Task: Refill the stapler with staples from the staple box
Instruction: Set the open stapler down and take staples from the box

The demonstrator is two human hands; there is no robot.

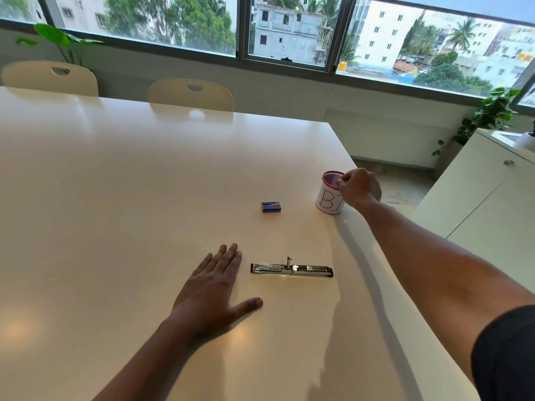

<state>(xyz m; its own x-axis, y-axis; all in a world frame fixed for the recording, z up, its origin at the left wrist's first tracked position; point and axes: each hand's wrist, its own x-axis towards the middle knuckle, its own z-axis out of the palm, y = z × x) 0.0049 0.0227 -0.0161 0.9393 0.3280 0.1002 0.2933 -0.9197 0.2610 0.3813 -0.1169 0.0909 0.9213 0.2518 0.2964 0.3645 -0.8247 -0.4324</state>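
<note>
White tabletop [121,183], glossy, carrying every item I list; positions are given relative to the stapler.

Stapler [291,269]: metal, swung fully open and lying flat, long axis across my view, its magazine channel facing up. A small upright part stands near its middle. I cannot tell whether staples sit in the channel.

Staple box [271,207]: small, blue, closed as far as I can see, lying beyond the stapler and slightly left of its middle, well apart from it.

Pink-rimmed cup [328,198]: white wrap with handwritten letters, pink mesh rim, standing upright beyond the stapler's right end, near the table edge.

My left hand [214,287]: flat on the table, palm down, fingers straight and close together, thumb spread out to the side. It lies just beside the stapler's left end, not touching it.

My right hand [359,188]: reached out over the cup's rim, beyond and right of the stapler, fingers curled with the tips drawn together at the rim. Whether they pinch anything I cannot tell.

Two pale chairs [191,95] stand at the far table edge, well beyond the stapler, under a wide window [292,30].
</note>
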